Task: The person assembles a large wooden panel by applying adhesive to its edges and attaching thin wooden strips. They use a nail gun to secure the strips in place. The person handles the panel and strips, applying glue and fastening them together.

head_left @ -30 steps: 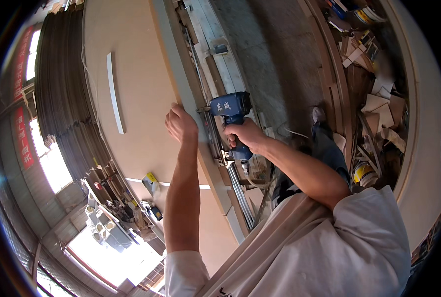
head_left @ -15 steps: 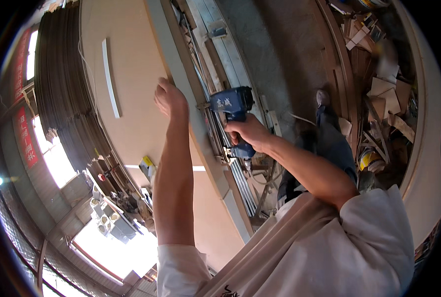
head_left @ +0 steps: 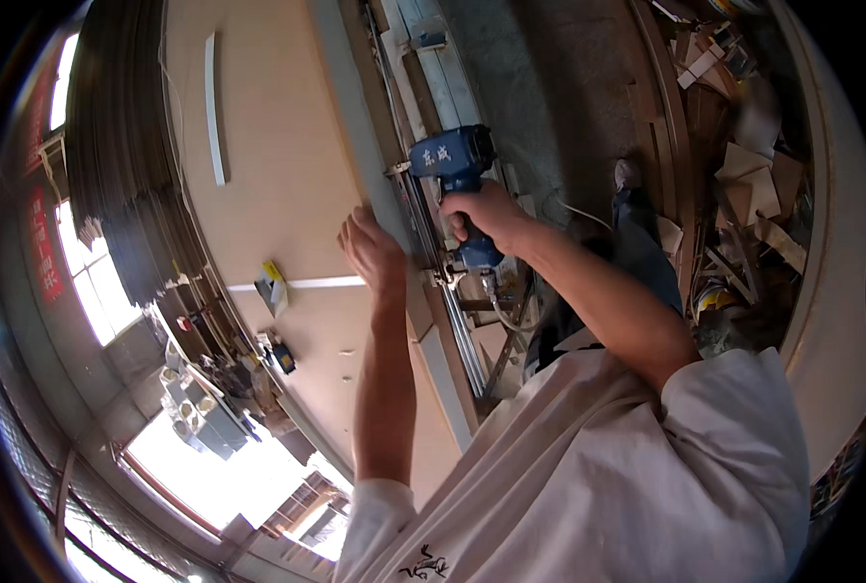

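My right hand (head_left: 491, 219) is wrapped round the grip of a blue nail gun (head_left: 452, 154), whose nose points left toward the edge of a wide tan board (head_left: 268, 126). An air hose (head_left: 501, 309) hangs from the bottom of its handle. On the board's right edge, beside its grey side strip (head_left: 350, 97), my left hand (head_left: 373, 255) is placed with fingers loosely bent and a little apart. It appears to hold nothing. A white strip (head_left: 331, 283) crosses the board just below that hand, and another white strip (head_left: 216, 112) lies farther up.
A yellow-and-grey object (head_left: 273, 287) and a small black device (head_left: 278, 354) lie on the board's left part. Tall dark sheets (head_left: 117, 146) stand at the left. Long boards and metal bars (head_left: 443, 83) run alongside on the right. Offcuts (head_left: 749, 185) litter the floor at far right.
My left hand has slid nearer to me along the board's edge, close to the crossing white strip. The nail gun stays in my right hand, slightly higher in view. The view has shifted.
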Demonstrator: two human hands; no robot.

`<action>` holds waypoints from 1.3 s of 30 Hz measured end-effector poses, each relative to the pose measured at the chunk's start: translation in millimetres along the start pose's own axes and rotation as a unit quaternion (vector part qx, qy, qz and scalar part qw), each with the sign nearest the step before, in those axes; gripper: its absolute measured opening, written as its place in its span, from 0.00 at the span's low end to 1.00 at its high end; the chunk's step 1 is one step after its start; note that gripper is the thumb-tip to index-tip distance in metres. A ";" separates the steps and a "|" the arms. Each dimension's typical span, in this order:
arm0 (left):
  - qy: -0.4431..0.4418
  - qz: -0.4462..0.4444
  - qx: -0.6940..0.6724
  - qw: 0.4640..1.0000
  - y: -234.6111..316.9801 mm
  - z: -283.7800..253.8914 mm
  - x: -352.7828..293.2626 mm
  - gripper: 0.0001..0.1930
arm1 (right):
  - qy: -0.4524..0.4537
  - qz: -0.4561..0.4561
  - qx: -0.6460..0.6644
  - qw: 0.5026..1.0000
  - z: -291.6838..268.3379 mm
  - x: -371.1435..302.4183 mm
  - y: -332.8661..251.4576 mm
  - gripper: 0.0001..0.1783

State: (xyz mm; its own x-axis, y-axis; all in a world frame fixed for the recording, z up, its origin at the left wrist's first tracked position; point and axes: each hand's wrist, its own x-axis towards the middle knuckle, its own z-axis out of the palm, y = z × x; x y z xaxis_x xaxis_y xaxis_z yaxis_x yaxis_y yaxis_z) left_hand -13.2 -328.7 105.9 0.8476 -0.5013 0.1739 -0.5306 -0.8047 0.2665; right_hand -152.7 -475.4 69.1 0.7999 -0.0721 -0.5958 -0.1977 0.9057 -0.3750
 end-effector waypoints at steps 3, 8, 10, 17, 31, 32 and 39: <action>-0.013 -0.061 -0.017 0.998 -1.5 -0.5 0.4 0.24 | -0.007 -0.011 0.017 1.000 -0.8 0.3 -3.5 0.06; 0.031 -0.048 -0.043 0.997 9.8 -1.3 -0.6 0.24 | 0.008 -0.009 0.007 1.000 0.5 -14.2 10.0 0.07; 0.027 -0.049 -0.039 0.998 6.3 -0.3 1.7 0.24 | 0.009 -0.011 0.013 1.000 0.4 -17.8 19.1 0.07; 0.018 -0.070 -0.090 0.993 7.7 -0.6 6.5 0.27 | 0.009 -0.003 0.011 1.000 1.0 -37.6 46.4 0.06; -0.027 -0.089 -0.157 0.983 5.7 -0.9 13.7 0.31 | 0.008 -0.023 0.036 0.999 2.9 -65.0 104.8 0.06; -0.018 -0.091 -0.160 0.983 1.8 1.8 14.0 0.31 | 0.014 -0.024 0.037 0.999 4.7 -67.9 107.6 0.06; 0.027 -0.083 -0.146 0.985 -6.2 14.2 18.8 0.31 | -0.002 -0.032 0.042 0.999 4.3 -79.3 128.4 0.06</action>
State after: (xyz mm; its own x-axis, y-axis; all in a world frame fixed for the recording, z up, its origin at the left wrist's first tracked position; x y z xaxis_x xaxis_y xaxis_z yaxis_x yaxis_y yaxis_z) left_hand 6.0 -337.7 94.0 0.9252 -0.3475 0.1525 -0.3710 -0.7439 0.5559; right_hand -239.1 -351.6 71.2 0.8120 -0.1299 -0.5690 -0.0977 0.9310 -0.3518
